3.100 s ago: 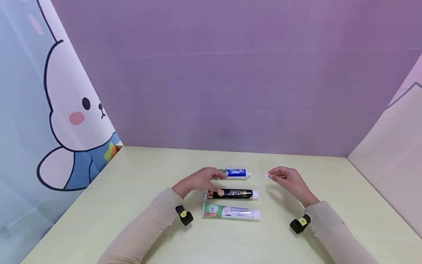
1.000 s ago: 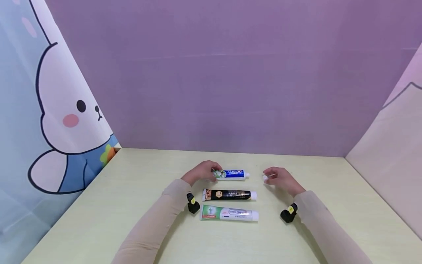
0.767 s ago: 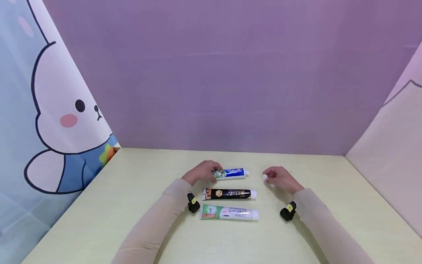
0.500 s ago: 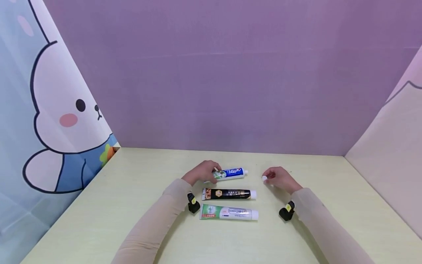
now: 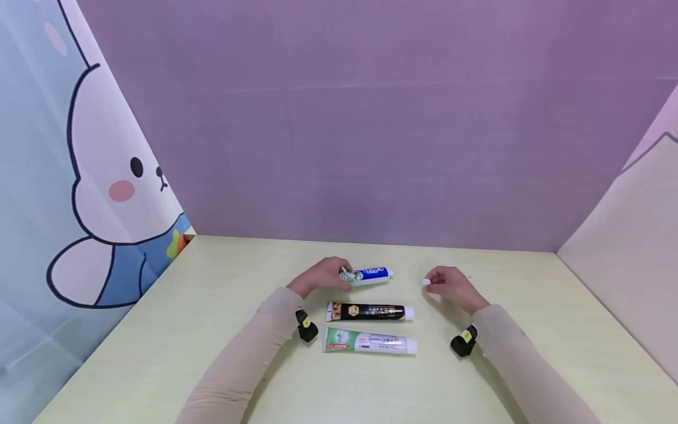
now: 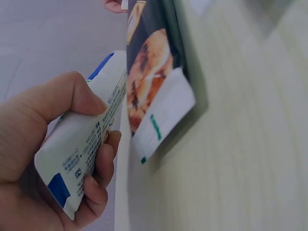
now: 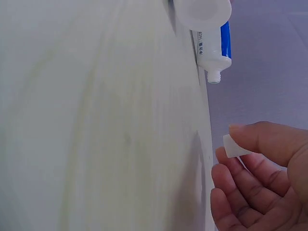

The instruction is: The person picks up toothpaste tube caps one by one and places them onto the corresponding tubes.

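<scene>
My left hand (image 5: 324, 274) grips the flat end of a blue and white toothpaste tube (image 5: 371, 275), thumb on one face and fingers curled under it in the left wrist view. The tube slants, its nozzle end pointing right and slightly away. That nozzle (image 7: 214, 76) is bare in the right wrist view. Off to the right, my right hand (image 5: 451, 287) pinches a small white cap (image 7: 233, 147) between thumb and index finger, its other fingers loosely curled. A short gap separates the cap from the nozzle.
Nearer to me lie a black toothpaste tube (image 5: 371, 312) and a green and white one (image 5: 371, 341), both with white caps pointing right. The pale table (image 5: 254, 365) ends at a purple backdrop (image 5: 339, 129); printed cloths hang at both sides.
From lying straight on the table, the blue tube has tilted and shifted left in my left hand, which earlier reached over the black tube. The cap has turned in my right fingers.
</scene>
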A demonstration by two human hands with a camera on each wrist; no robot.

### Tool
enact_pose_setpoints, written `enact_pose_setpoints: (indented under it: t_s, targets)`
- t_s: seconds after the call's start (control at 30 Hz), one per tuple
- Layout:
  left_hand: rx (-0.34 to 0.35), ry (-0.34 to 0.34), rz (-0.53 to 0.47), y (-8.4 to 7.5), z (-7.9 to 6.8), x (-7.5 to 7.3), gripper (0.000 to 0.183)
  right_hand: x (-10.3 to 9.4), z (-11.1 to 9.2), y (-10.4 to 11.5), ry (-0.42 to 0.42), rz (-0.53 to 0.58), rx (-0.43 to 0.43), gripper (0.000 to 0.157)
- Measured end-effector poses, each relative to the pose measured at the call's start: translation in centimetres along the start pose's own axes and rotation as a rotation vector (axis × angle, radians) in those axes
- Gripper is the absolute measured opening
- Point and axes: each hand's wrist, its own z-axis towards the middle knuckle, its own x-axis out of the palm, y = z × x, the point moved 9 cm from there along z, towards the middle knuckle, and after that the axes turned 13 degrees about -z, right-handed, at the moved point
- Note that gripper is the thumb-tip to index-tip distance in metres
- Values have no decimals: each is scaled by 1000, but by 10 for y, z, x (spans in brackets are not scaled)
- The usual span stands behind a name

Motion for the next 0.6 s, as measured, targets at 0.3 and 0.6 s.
enact_pose_setpoints:
  t_s: [0.3,0.6]
  targets:
    - [28,-20,-6,0,-7,-6,43,-6,-2,-3,-22,1,-4,21]
    - [31,-47,-43,-3,-14,-11,45,-17,-9,-1,-75,-6,-71,31]
